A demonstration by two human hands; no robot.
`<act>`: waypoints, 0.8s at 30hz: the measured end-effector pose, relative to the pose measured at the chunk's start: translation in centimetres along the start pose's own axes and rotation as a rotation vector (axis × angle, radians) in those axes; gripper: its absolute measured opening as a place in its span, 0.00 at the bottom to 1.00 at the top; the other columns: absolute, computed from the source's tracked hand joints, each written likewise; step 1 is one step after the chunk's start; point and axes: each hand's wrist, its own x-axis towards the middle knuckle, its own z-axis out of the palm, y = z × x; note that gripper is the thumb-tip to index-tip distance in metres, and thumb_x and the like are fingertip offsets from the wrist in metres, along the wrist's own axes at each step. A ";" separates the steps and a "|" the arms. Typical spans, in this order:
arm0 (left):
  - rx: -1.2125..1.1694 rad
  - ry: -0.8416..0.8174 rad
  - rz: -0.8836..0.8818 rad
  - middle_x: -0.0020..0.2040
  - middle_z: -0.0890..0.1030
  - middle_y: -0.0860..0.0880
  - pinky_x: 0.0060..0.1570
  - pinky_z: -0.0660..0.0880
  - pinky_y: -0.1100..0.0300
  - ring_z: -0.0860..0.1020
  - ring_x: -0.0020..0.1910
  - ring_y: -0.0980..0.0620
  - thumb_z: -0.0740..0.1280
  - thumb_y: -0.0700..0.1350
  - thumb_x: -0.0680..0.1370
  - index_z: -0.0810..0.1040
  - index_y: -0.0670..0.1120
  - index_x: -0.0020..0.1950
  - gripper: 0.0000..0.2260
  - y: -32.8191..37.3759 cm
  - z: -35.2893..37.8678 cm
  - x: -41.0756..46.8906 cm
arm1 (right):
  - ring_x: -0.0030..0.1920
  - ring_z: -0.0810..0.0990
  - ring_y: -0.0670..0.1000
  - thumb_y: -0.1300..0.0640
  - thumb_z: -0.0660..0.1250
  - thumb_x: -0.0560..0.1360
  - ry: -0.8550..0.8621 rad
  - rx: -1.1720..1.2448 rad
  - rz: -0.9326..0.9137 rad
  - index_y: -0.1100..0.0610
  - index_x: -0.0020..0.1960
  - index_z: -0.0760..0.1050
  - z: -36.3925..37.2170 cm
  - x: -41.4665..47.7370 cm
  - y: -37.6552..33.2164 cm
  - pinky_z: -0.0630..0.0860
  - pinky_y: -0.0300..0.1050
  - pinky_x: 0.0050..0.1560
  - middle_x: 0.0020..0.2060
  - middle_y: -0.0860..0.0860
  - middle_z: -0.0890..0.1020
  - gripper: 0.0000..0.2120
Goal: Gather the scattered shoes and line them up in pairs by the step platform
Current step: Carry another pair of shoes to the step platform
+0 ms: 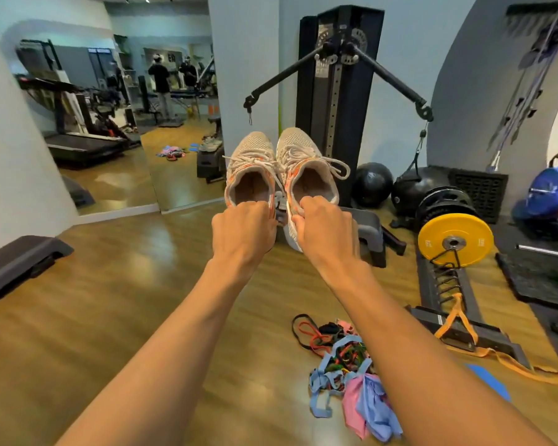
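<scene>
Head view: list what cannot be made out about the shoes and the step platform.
Step platform: head view, mostly hidden behind left hand, right hand and shoes.
Left shoe and right shoe: head view, soles face away.
Mirrored shoes: head view, too small to count.

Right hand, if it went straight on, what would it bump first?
Probably the grey step platform just beyond the right hand and the shoe it grips; depth is hard to judge.
</scene>
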 end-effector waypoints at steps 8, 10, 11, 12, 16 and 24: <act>-0.041 -0.010 0.083 0.38 0.80 0.43 0.32 0.61 0.54 0.78 0.38 0.36 0.66 0.51 0.76 0.76 0.45 0.42 0.10 -4.3 15.4 16.3 | 0.41 0.80 0.59 0.55 0.65 0.76 0.001 -0.034 0.058 0.56 0.48 0.74 14.6 15.6 4.4 0.65 0.47 0.34 0.45 0.53 0.79 0.05; -0.043 -0.015 0.092 0.37 0.79 0.44 0.32 0.60 0.55 0.78 0.37 0.37 0.66 0.51 0.76 0.76 0.45 0.41 0.10 -5.0 19.1 21.1 | 0.41 0.80 0.57 0.54 0.66 0.76 0.010 -0.025 0.068 0.56 0.48 0.74 18.0 20.4 6.1 0.66 0.46 0.35 0.45 0.53 0.80 0.05; -0.048 -0.016 0.097 0.35 0.78 0.45 0.32 0.60 0.55 0.78 0.37 0.37 0.66 0.51 0.75 0.76 0.46 0.40 0.10 -5.2 20.8 23.6 | 0.41 0.80 0.57 0.54 0.67 0.76 0.020 -0.031 0.068 0.56 0.48 0.75 19.5 22.8 7.1 0.65 0.46 0.34 0.44 0.53 0.80 0.06; -0.059 -0.016 0.102 0.33 0.75 0.46 0.32 0.60 0.55 0.78 0.36 0.38 0.66 0.51 0.75 0.76 0.46 0.40 0.10 -5.4 22.4 26.0 | 0.40 0.80 0.57 0.54 0.67 0.75 0.028 -0.038 0.069 0.56 0.48 0.74 21.0 25.1 8.0 0.65 0.45 0.33 0.44 0.53 0.79 0.06; -0.097 -0.037 0.122 0.35 0.78 0.44 0.32 0.61 0.55 0.78 0.38 0.37 0.66 0.50 0.75 0.75 0.46 0.38 0.09 -6.5 28.6 35.3 | 0.41 0.80 0.58 0.55 0.66 0.76 0.010 -0.078 0.122 0.56 0.48 0.74 26.4 33.8 11.2 0.69 0.48 0.34 0.44 0.53 0.79 0.05; -0.189 -0.084 0.232 0.41 0.82 0.44 0.37 0.64 0.53 0.80 0.42 0.39 0.67 0.53 0.76 0.78 0.47 0.44 0.10 -7.7 42.9 51.0 | 0.39 0.79 0.57 0.54 0.64 0.77 0.018 -0.202 0.236 0.53 0.44 0.70 38.3 47.5 17.0 0.64 0.46 0.34 0.43 0.52 0.79 0.05</act>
